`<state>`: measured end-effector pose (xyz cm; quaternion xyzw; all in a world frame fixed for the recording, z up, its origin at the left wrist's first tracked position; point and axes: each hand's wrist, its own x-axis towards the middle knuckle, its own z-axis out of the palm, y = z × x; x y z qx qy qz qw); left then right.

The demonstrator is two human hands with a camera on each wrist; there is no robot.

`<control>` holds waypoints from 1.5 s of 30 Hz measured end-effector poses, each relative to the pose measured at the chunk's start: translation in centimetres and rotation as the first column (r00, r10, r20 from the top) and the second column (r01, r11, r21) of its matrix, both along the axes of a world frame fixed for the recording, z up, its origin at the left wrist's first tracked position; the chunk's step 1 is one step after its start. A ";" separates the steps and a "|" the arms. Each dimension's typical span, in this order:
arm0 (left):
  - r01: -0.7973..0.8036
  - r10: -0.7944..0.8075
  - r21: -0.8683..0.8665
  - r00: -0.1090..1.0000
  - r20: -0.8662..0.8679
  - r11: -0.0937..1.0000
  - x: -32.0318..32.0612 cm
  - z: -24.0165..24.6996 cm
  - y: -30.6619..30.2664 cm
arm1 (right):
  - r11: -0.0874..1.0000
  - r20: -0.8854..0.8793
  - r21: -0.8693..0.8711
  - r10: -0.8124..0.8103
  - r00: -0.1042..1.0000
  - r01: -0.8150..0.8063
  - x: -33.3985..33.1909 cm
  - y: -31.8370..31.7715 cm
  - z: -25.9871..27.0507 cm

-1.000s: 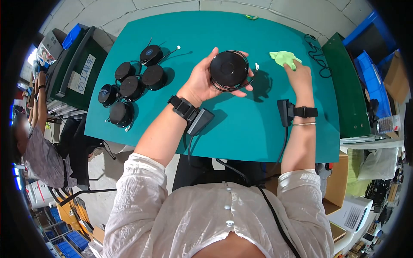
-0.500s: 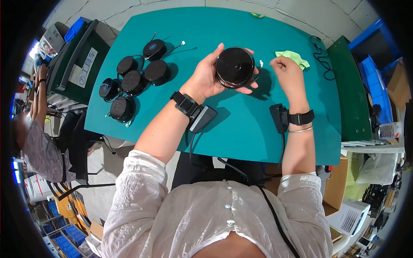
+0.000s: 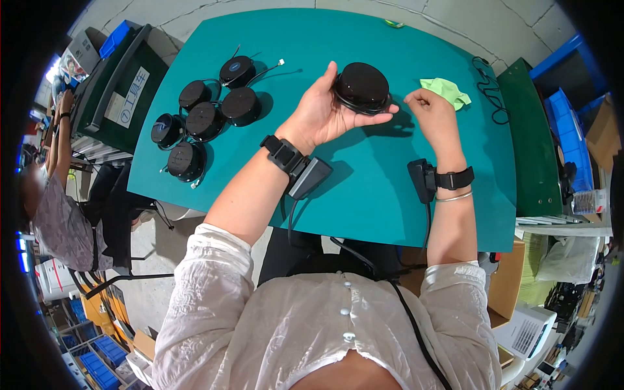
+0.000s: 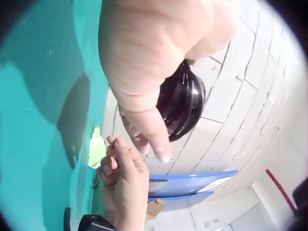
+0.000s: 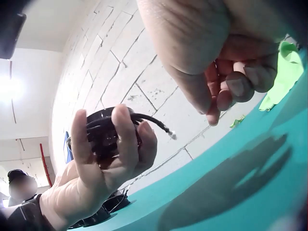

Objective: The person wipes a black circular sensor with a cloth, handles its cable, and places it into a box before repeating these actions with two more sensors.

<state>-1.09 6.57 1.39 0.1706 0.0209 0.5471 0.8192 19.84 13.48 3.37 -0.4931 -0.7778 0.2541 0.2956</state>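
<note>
A glossy black round device (image 3: pixel 364 83), puck-shaped with a coiled black cable and a small white plug (image 5: pixel 173 135), is held up over the table by my left hand (image 3: pixel 318 118). In the right wrist view, the left fingers (image 5: pixel 126 137) curl round its underside and cable. To its right my right hand (image 3: pixel 437 120) hovers, the thumb against the curled fingers and nothing visible between them. A light green cloth (image 3: pixel 455 97) lies crumpled on the table just beyond that hand, apart from it in the right wrist view.
Several similar black devices (image 3: pixel 203 121) with cables stand grouped at the left of the green table (image 3: pixel 364 195). A black cable (image 3: pixel 489 91) lies at the far right. Dark green bins (image 3: pixel 120 91) flank the table; a block wall closes the back. Another person (image 3: pixel 65 214) is at the left.
My right hand has let go of the green cloth and moved left toward the device. The left hand has tilted the device, so its side shows more and the white plug is hidden in the head view.
</note>
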 end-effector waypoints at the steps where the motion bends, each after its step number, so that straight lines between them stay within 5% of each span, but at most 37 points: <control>1: -0.070 0.067 -0.040 0.995 -0.072 0.997 0.2 0.3 -0.2 | 1.000 0.011 -0.017 -0.004 1.000 0.004 0.0 0.0 0.0; 9: -0.205 0.195 -0.012 0.944 -0.267 0.979 0.4 -0.1 0.0 | 1.000 0.028 -0.024 -0.009 1.000 0.009 0.0 0.1 -0.1; 14: -0.328 0.347 0.128 0.800 -0.490 0.936 0.7 0.4 -0.4 | 1.000 0.037 -0.022 -0.018 0.999 0.019 0.2 0.3 -0.3; 21: -0.284 0.352 0.212 0.822 -0.447 0.935 0.6 0.2 -0.4 | 1.000 0.014 -0.014 -0.001 1.000 0.001 0.2 0.5 -0.6; 26: -0.126 0.137 0.073 0.977 -0.163 0.989 0.4 0.7 -0.4 | 1.000 -0.050 0.012 0.008 0.999 -0.007 0.1 0.5 -0.8; 35: -0.023 0.017 0.039 0.990 0.139 0.999 -0.9 -0.4 0.2 | 0.931 -0.463 -0.260 0.112 0.879 -0.255 -0.8 -0.5 0.2; 40: -0.053 0.053 0.075 0.999 0.009 0.996 -0.7 0.1 0.0 | 0.817 -0.629 -0.379 0.118 0.768 -0.436 -1.5 -1.2 0.0; 45: -0.085 0.095 0.067 0.982 -0.164 0.994 -0.5 0.3 -0.2 | 0.850 -0.624 -0.315 0.150 0.767 -0.423 -1.9 -1.2 -0.2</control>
